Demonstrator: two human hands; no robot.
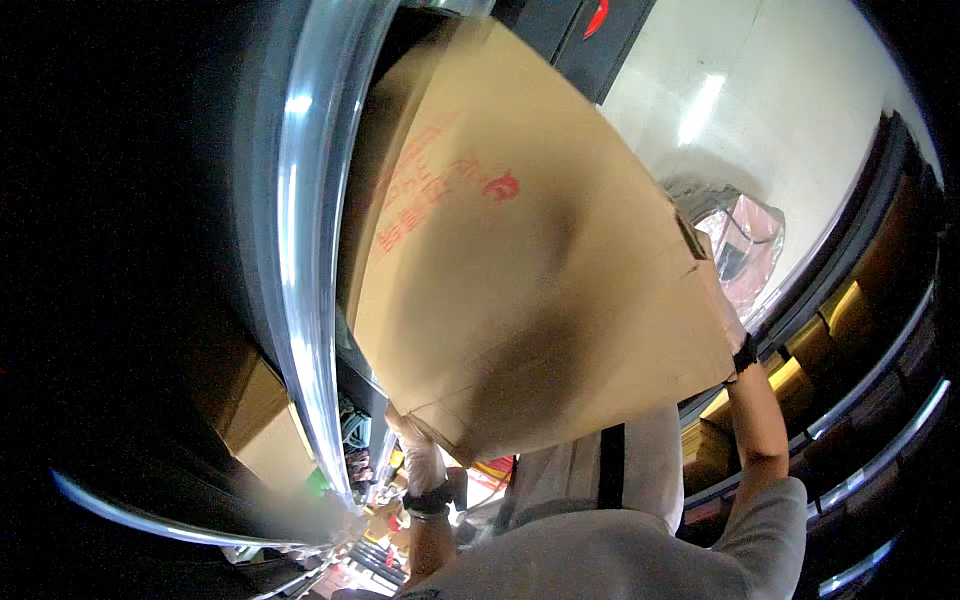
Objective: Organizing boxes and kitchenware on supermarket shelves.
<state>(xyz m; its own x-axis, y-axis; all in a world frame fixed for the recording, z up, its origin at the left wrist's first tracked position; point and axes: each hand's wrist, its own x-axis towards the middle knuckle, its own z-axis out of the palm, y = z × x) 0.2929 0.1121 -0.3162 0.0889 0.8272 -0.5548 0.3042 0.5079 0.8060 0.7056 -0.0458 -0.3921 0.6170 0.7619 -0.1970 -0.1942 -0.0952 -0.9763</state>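
A large cardboard box (517, 247) with red printing fills the middle of the head view, tilted, close to the camera. At its lower left corner my left hand (421, 454), with a dark band at the wrist, grips the edge; the fingertips are hidden behind the cardboard. On the right side my right hand (716, 289) holds the box by its edge near a dark cut-out slot, also with a dark band at the wrist. Part of the right fingers is hidden by the box.
A shiny metal shelf edge (304, 225) runs down the left, close to the box. Another cardboard box (274, 442) is at lower left. A clear plastic-wrapped item (746, 247) lies on the pale floor (735, 82). Shelving with yellowish boxes (810, 345) curves along the right.
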